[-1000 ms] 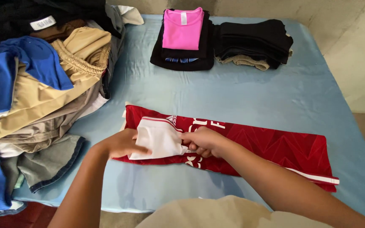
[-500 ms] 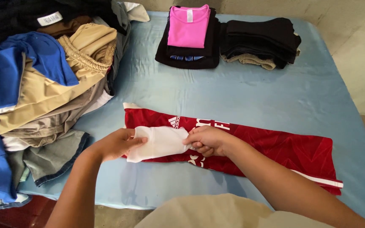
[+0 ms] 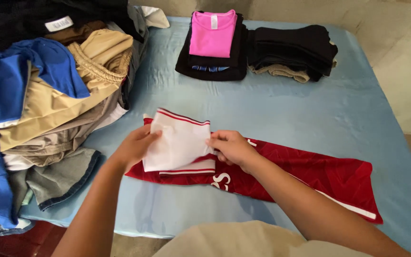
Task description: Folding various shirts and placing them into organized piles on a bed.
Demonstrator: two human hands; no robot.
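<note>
A red sports jersey (image 3: 310, 173) folded into a long strip lies across the light blue bed sheet (image 3: 272, 104). Its white sleeve (image 3: 179, 140) with red trim is spread over the jersey's left end. My left hand (image 3: 136, 145) pinches the sleeve's left edge. My right hand (image 3: 229, 147) grips the sleeve's right edge against the red cloth. Both forearms reach in from the bottom of the view.
A big heap of unfolded clothes (image 3: 48, 95) in blue, tan, grey and black covers the left side. Two folded stacks sit at the far edge: one topped by a pink shirt (image 3: 212, 33), one of dark garments (image 3: 293, 47). A pale wall rises at right.
The white sleeve was bunched between my hands; now it is pulled up and spread wider and flatter over the jersey's left end. Both hands shifted slightly away from me.
</note>
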